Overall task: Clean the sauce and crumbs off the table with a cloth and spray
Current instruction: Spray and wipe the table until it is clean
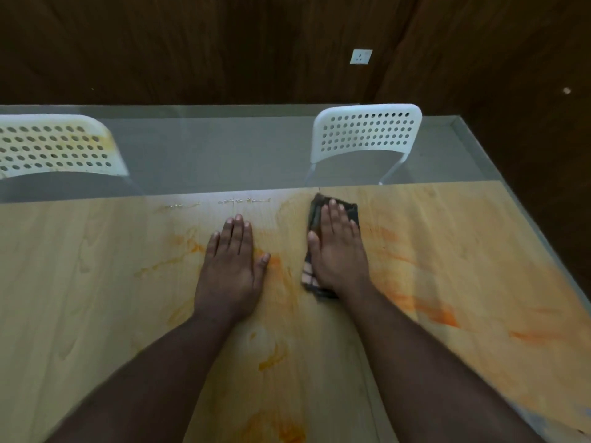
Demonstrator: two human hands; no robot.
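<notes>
On the table (96, 282), a light wood-grain top under glass, two hands lie flat, side by side and apart. Right hand (335, 251): fingers straight and close together, palm pressing down on one dark checked cloth (315, 215); nothing is pinched or curled round. The cloth lies near the far edge of the wood panel; its far corners show past the fingertips and a lighter checked edge shows beside the wrist. Left hand (233, 263): fingers straight and together, thumb spread sideways, palm resting directly on the table just left of the cloth, holding nothing. Orange sauce smears (438, 314) streak the table on several sides of the cloth: to its right, between the two hands, left of the left hand, and toward the near edge between the forearms. One short row of pale crumbs (244, 200) lies at the far edge of the wood, left of the cloth. Beyond the table's far edge stand two white perforated chairs: one chair (367, 135) straight behind the cloth, one stained chair (54, 145) far left. One white wall socket (361, 56) sits on the dark wall above.
</notes>
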